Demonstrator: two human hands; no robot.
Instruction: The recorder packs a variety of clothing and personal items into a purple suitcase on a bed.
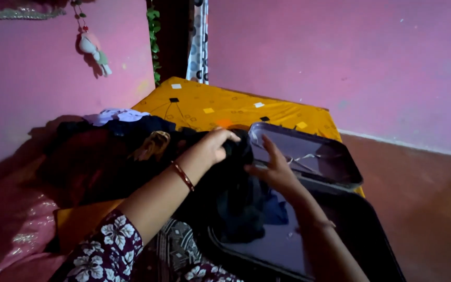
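Observation:
An open dark suitcase (361,230) lies on the bed, its lid (335,172) tipped back toward the wall. My left hand (215,145), with a thin red bangle at the wrist, grips the top of a dark garment (236,198) that hangs down into the suitcase. My right hand (275,169) presses against the same garment from the right side, fingers spread along the fabric. A blue lining or cloth shows inside the case under the garment.
A heap of dark clothes (110,151) with a white piece on top lies left of the suitcase. The bed has a yellow patterned sheet (220,104) and a pink shiny cover (11,230). Pink walls surround; reddish floor (424,183) at right.

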